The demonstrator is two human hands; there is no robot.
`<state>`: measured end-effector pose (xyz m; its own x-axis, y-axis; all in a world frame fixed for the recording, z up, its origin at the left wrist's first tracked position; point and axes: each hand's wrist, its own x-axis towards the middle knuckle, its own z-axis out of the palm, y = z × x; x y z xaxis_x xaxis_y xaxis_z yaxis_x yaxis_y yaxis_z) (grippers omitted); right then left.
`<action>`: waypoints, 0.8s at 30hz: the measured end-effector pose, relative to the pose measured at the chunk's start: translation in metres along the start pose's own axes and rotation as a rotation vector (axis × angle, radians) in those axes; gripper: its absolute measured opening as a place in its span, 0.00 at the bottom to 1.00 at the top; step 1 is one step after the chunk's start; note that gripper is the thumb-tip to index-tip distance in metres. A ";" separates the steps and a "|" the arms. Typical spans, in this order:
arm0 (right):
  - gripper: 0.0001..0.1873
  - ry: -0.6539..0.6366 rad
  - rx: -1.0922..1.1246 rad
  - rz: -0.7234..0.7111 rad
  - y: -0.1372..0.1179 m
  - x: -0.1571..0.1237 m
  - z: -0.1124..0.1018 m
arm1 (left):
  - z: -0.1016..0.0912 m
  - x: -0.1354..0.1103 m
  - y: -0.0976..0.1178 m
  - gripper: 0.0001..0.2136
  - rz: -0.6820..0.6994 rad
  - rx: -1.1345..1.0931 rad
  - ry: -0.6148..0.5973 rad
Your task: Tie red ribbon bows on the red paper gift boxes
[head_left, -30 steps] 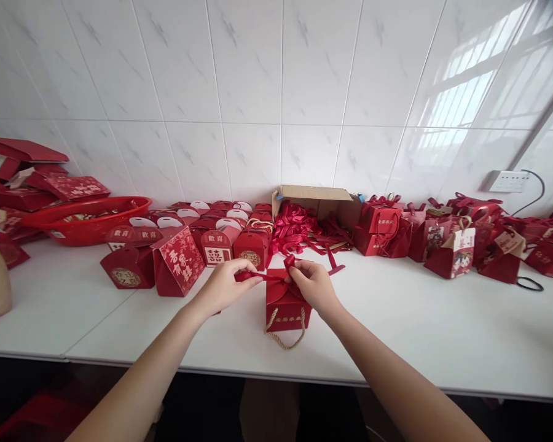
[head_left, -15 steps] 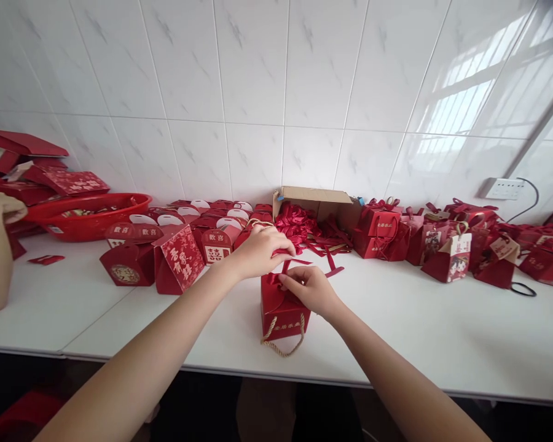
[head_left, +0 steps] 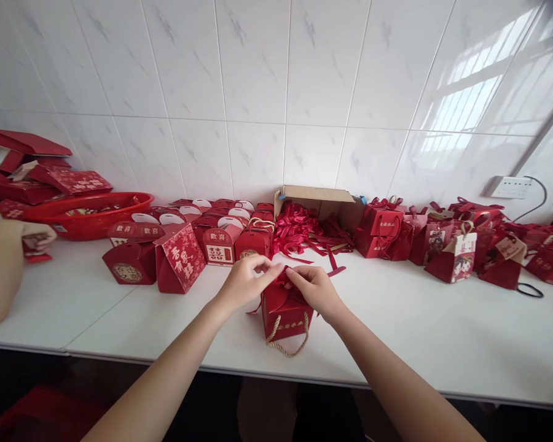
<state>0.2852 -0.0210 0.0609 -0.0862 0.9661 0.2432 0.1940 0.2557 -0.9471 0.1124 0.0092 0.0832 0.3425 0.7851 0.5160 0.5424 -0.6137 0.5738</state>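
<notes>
A small red gift box [head_left: 283,316] with gold lettering stands on the white table in front of me. Its twisted rope handle [head_left: 289,353] hangs down at the near side. Over the lid, a red ribbon [head_left: 283,281] is gathered, with a loose end showing to the left of the box. My left hand [head_left: 249,281] comes from the left, thumb and forefinger pinched at the ribbon. On the other side my right hand [head_left: 316,290] also pinches the ribbon, close above the lid. The fingertips of both hands nearly meet and partly hide the ribbon.
Behind the box, a cardboard carton [head_left: 320,194] lies with red ribbons [head_left: 297,227] spilling out. Red gift boxes [head_left: 179,258] stand to the left, ribboned ones [head_left: 380,230] to the right. At far left are a red basin [head_left: 96,212] and another person's hand [head_left: 37,238].
My left hand has come down from above the box to the ribbon at the lid. My right hand stays at the ribbon. The other person's hand has come further into view.
</notes>
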 end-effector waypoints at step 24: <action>0.08 0.156 -0.237 -0.172 0.003 -0.007 0.001 | 0.026 -0.019 -0.002 0.03 0.037 -0.238 0.057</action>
<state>0.2850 -0.0275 0.0564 0.0094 0.8969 0.4421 0.4129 0.3992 -0.8186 0.1246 -0.0018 0.0555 0.3111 0.7600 0.5706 0.3320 -0.6495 0.6840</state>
